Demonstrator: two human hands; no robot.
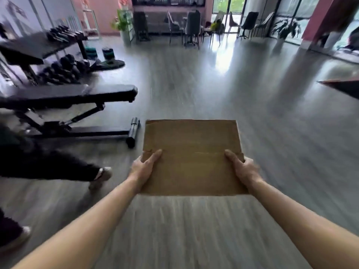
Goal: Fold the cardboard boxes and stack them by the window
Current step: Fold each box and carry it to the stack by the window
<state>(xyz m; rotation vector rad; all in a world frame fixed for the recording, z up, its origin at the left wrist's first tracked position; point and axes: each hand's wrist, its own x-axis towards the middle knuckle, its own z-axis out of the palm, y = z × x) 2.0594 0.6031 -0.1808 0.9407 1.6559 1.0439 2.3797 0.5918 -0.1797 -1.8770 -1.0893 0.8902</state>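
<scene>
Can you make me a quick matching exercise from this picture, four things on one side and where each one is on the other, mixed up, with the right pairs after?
Things:
1. flattened cardboard box
2. weight bench
3. chairs
4. sneaker

Places:
A. far end of the room, near the windows
B. on the floor at the left, below the bench
C. held between the left hand and the right hand
D. left side of the room, in front of the dumbbell rack

Pairs: 1-C, 2-D, 3-A, 4-B
</scene>
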